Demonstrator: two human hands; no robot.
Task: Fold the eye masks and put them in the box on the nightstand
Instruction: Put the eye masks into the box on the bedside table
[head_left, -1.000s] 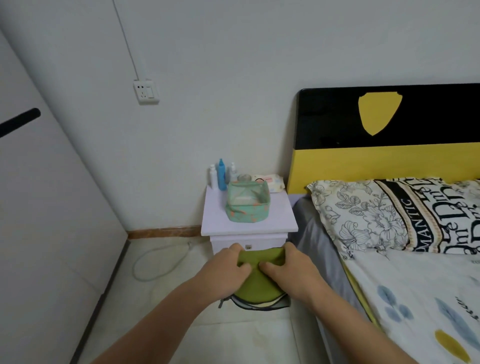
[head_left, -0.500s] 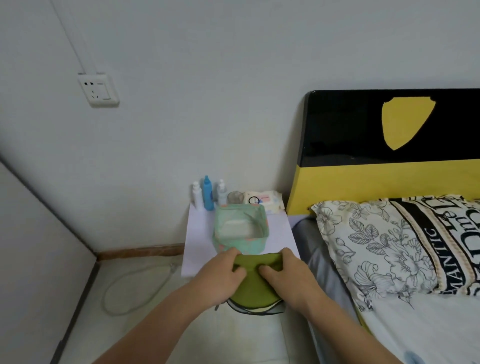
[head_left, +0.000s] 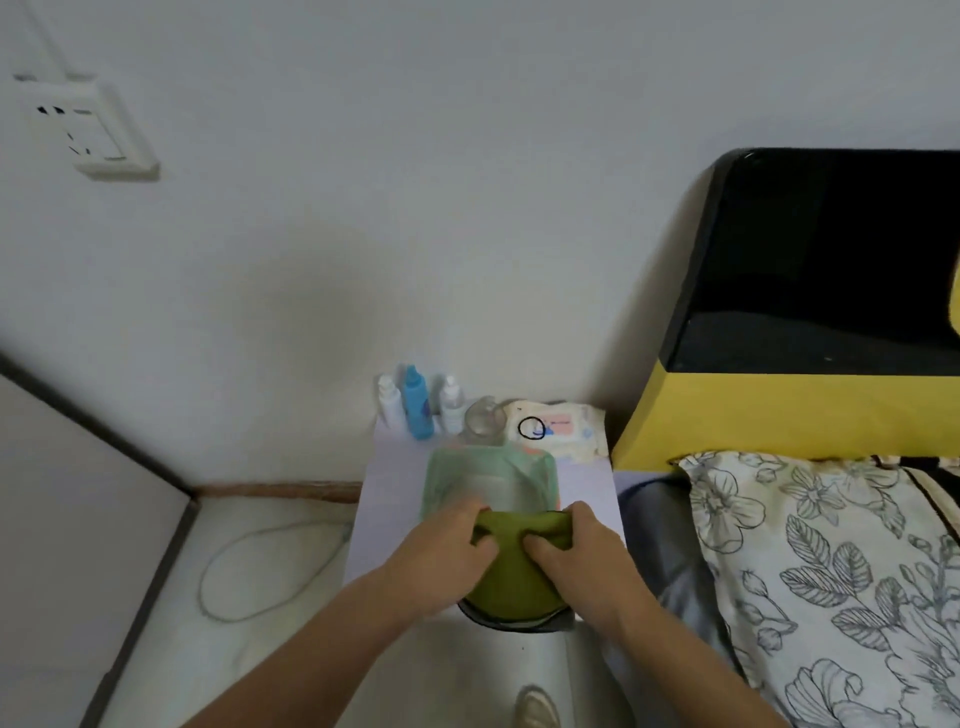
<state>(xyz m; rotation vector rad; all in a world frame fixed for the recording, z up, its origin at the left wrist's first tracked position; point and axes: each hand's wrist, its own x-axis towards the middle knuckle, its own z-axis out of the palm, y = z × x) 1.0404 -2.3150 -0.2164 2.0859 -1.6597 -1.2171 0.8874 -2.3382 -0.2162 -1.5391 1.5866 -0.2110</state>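
Observation:
Both hands grip a folded stack of eye masks (head_left: 511, 582), olive green on top with dark and pale edges showing underneath. My left hand (head_left: 441, 553) pinches its left upper corner and my right hand (head_left: 582, 558) its right upper corner. The stack's top edge is at the near rim of the soft mint-green fabric box (head_left: 439, 480), which stands open on the white nightstand (head_left: 392, 499). The box's pale inside shows nothing in it that I can make out.
Three small bottles (head_left: 415, 402), a clear jar (head_left: 484, 420) and a wipes pack (head_left: 558, 428) line the nightstand's back. The bed with a floral pillow (head_left: 831, 571) and black-yellow headboard (head_left: 810, 332) is at right. A cable (head_left: 249, 571) lies on the floor; a wall socket (head_left: 85, 127) is upper left.
I have come closer to the nightstand and both hands have carried the folded masks up from below the nightstand's front to the box's near rim.

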